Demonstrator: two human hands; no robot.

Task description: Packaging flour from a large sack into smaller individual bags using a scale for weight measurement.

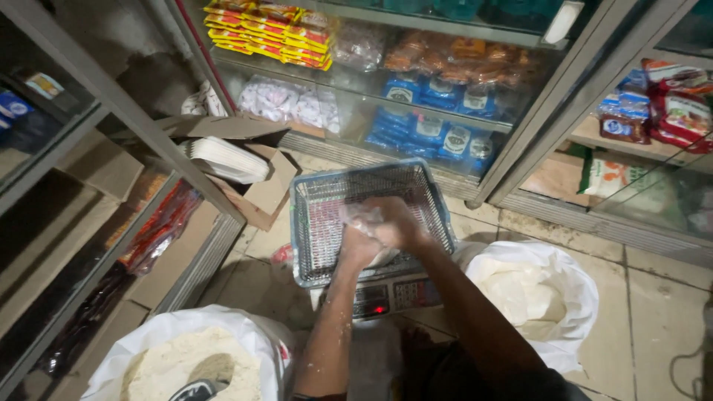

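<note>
Both my hands meet over a grey-blue mesh basket [319, 194] that sits on a digital scale [386, 295]. My left hand [358, 247] and my right hand [395, 220] are closed on a small clear plastic bag [362, 218] of white powder, held just above the basket's near side. My fingers cover most of the bag.
An open white sack of flour [531, 293] stands at the right, another sack [189, 360] with a scoop [197, 388] in it at the lower left. An open cardboard box [256, 182] with stacked white items lies behind the basket. Glass display shelves [423, 111] of packaged goods surround the tiled floor.
</note>
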